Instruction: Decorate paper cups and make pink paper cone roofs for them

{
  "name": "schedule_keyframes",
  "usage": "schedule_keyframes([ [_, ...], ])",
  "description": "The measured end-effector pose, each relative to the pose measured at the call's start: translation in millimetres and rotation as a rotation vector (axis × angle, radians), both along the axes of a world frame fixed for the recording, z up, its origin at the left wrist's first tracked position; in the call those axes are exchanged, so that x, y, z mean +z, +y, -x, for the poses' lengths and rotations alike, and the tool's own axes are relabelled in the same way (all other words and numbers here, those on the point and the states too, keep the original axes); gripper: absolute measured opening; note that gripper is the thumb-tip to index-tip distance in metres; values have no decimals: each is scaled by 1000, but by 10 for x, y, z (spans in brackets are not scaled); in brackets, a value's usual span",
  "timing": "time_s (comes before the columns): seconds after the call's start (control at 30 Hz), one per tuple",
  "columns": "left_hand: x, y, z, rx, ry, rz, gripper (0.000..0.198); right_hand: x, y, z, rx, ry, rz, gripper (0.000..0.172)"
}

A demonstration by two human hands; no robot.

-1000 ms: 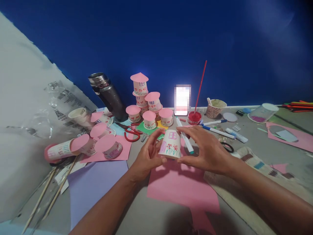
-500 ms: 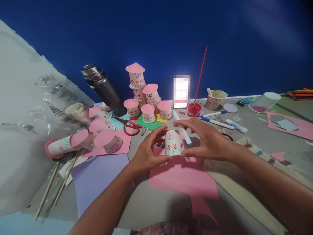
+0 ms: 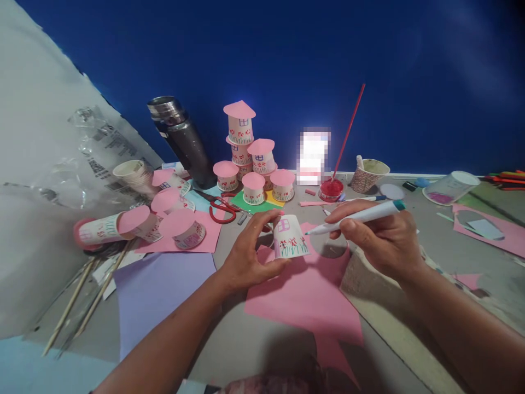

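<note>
Between its thumb and fingers my left hand (image 3: 250,254) grips a white paper cup (image 3: 290,241), turned upside down. The cup carries a drawn purple window, red flowers and green grass strokes. My right hand (image 3: 377,235) holds a white marker (image 3: 356,217) like a pen, its green end up to the right and its tip at or very near the cup's right side; contact I cannot tell. Below both hands lies cut pink paper (image 3: 303,303) with a round hole. Behind, small cup houses with pink cone roofs (image 3: 239,111) stand stacked and side by side.
Red-handled scissors (image 3: 221,213), a dark flask (image 3: 182,143) and fallen cup houses (image 3: 182,227) are on the left. A lit phone (image 3: 312,156) leans against the blue wall. A red paint pot (image 3: 331,189) with a stick and a patterned cup (image 3: 368,178) stand at the back.
My right hand has left the cup's side and moved right, swinging the marker from pointing down to a writing grip with its tip toward the cup. My left hand keeps the cup.
</note>
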State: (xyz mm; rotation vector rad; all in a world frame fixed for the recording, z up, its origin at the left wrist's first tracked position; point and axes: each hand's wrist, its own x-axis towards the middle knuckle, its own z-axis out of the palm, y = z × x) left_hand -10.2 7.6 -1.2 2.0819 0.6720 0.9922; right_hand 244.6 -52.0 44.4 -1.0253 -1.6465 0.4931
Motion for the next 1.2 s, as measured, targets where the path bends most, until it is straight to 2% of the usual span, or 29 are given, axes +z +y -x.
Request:
schedule_keyframes([
  [0.13,2,-4,0,7,19,-4,81,50,1,58,-17,-74,43,17],
  [0.43,6,-18,-18,14,33,-2,80,89,25,135,54,-204,13,17],
  [0.7,-6,-17,-14,-3,41,-5,82,50,29,133,73,-234,-6,14],
  [0.87,21,-31,-21,2,45,1,82,51,38,136,57,-278,19,16],
  [1.2,-17,-17,-25,-6,42,-2,83,47,49,138,77,-287,-21,18],
])
